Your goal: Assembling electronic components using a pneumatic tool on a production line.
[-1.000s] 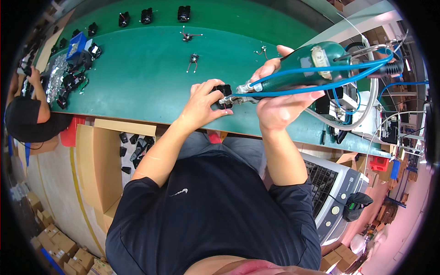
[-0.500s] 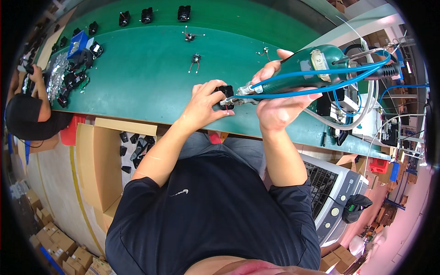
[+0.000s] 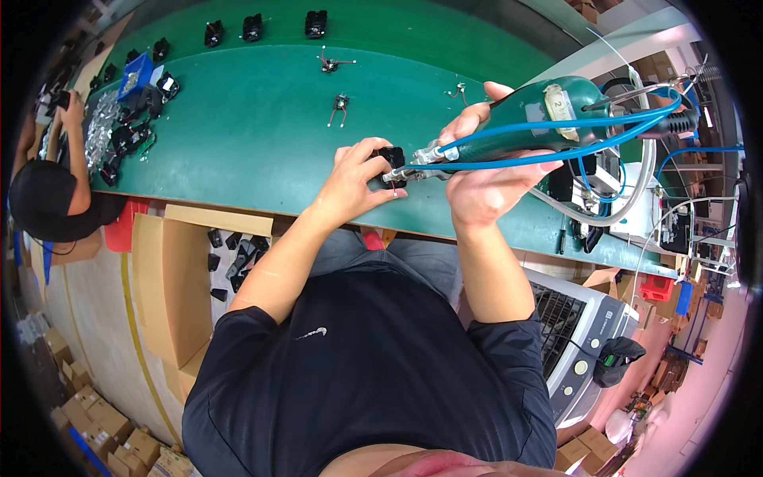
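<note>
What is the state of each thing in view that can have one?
left hand: closed on the black part
right hand: closed around the green tool
black part: held
green tool: held, nose at the black part
blue tubes: running along the green tool
cardboard box: open, black pieces inside
blue bin: open, small parts inside

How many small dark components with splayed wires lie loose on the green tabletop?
3 visible: one small dark component with splayed wires upper middle, a second just nearer, a third beyond the right hand. The green cylindrical handheld tool may hide others.
</note>
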Tool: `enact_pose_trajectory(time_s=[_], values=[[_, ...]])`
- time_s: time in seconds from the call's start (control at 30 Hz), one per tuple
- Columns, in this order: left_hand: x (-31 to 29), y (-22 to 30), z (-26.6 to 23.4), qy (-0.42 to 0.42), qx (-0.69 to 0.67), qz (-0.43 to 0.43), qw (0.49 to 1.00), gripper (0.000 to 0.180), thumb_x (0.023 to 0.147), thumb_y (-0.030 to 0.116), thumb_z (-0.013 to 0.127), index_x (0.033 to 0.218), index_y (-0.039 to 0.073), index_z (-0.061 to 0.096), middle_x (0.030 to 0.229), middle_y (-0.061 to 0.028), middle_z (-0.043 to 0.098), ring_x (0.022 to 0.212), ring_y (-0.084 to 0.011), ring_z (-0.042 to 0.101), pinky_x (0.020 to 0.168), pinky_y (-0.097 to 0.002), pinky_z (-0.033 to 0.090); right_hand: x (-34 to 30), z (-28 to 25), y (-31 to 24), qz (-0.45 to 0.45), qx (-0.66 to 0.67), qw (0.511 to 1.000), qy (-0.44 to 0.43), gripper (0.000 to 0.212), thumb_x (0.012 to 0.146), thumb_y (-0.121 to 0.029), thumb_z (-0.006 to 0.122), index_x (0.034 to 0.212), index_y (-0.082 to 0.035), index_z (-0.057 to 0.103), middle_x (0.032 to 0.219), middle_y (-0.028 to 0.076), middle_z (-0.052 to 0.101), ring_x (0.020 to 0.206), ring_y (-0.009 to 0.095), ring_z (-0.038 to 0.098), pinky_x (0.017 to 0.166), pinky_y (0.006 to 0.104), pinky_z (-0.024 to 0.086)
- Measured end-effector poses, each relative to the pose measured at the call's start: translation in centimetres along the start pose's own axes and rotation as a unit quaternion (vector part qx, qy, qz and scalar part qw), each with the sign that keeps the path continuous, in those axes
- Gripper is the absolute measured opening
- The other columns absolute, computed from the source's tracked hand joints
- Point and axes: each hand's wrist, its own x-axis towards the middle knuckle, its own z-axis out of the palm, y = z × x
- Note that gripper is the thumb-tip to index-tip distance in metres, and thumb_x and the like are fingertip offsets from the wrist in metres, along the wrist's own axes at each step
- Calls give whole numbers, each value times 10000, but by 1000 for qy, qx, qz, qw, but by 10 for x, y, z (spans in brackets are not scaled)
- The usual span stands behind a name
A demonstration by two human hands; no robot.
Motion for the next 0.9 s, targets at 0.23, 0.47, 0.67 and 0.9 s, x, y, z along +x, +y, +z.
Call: enact_pose_trajectory(time_s=[0.23,0.47,0.67,0.9], values=[[0,2,-1,4,6,4,1000,407,684,331,929,906,90,686,1291,-81,602,1180,-273,586,976,-411,399,-2,-2,3,5,23,1000,6,1093,878,-926,297,1320,54,498,781,117,623,652,210,619,606,301,521],[-1,0,-1,-3,25,8,1000,554,674,317,932,1133,87,722,1309,-75,612,1190,-263,589,970,-399,419,-8,1,4,22,51,998,10,1043,884,-922,286,1277,19,504,780,109,615,663,201,622,615,294,518],[-2,-1,0,4,25,8,1000,506,675,331,932,1042,71,699,1325,-87,618,1210,-268,587,969,-398,416,13,4,-14,-6,18,999,41,1130,854,-953,276,1338,46,491,782,101,615,634,195,614,584,304,519],[-1,1,-2,26,-29,14,999,614,653,327,953,1094,98,591,1276,-76,649,1123,-252,617,970,-394,390,30,3,-33,-33,72,996,-52,1162,831,-974,270,1328,48,513,779,104,615,624,222,614,569,332,518]])
